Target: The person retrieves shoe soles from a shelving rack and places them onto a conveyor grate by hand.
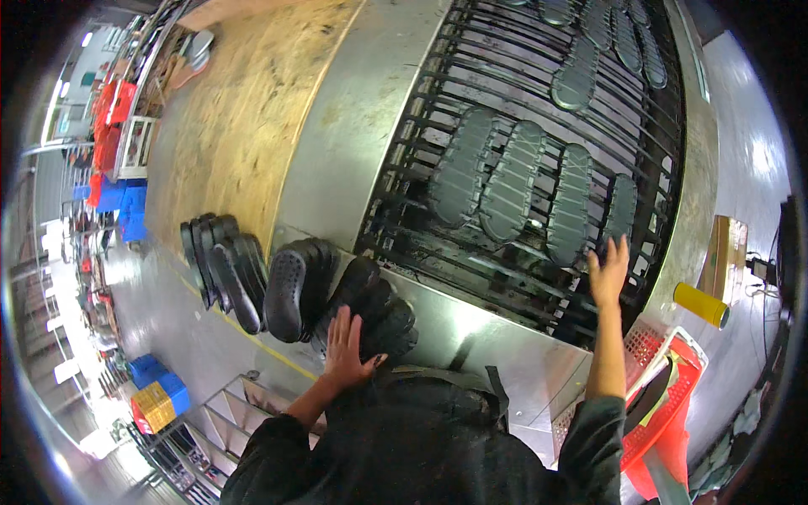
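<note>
My left hand is open, fingers stretched and thumb apart, against a pile of black soles at the near edge of the metal table. Whether its palm presses on them is hidden. My right hand reaches over the dark bar rack, fingers apart, its fingertips at the near end of a narrow grey-green sole. Left of that sole lie three more ribbed soles: one close by, a middle one and a wider one.
More soles lie farther along the rack. Black footwear pieces stand in stacks at the table's near left, below a wooden board. At right are a red basket, a yellow cylinder and a cardboard box.
</note>
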The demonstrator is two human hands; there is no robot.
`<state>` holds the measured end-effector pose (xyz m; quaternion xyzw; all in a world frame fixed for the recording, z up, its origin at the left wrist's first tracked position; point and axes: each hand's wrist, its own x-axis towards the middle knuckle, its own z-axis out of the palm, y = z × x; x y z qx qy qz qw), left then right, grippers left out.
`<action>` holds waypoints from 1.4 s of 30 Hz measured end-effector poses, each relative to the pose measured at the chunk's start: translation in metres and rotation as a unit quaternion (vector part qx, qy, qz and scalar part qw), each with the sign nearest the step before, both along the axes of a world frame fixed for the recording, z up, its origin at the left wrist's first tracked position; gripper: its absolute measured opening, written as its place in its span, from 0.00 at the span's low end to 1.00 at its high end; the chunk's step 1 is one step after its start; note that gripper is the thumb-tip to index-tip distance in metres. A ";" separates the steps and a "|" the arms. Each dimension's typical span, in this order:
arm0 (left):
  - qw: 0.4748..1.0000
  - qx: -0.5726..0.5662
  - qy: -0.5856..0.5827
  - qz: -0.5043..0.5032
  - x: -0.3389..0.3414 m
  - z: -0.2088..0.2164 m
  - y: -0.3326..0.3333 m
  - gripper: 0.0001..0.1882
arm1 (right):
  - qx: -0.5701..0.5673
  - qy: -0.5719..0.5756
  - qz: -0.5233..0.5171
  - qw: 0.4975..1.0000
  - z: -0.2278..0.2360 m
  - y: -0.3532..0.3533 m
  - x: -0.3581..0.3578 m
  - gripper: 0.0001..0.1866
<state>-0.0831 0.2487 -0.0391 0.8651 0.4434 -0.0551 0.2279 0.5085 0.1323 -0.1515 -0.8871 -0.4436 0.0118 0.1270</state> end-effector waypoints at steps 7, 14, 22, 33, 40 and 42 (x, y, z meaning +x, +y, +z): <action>0.958 -0.100 -0.122 0.239 -0.041 -0.037 0.050 0.49 | -0.139 0.793 -0.024 0.592 0.014 -0.059 -0.274 0.23; 0.939 -0.176 -0.068 0.289 0.021 -0.052 0.009 0.55 | -0.181 0.859 -0.154 0.454 0.015 -0.024 -0.374 0.30; 0.932 -0.268 -0.179 0.165 0.134 -0.064 0.025 0.69 | 0.244 0.709 -0.221 0.624 0.035 -0.009 -0.325 0.35; 0.964 -0.092 -0.129 0.213 0.191 -0.047 0.048 0.65 | 0.236 0.538 -0.338 0.736 -0.012 -0.051 -0.151 0.34; 0.986 0.054 -0.156 -0.019 0.218 -0.054 0.041 0.52 | 0.147 0.332 -0.328 0.872 -0.032 -0.065 -0.134 0.35; 0.982 -0.067 -0.174 0.007 0.258 -0.040 0.020 0.57 | 0.110 0.189 -0.265 0.939 -0.011 -0.050 -0.145 0.33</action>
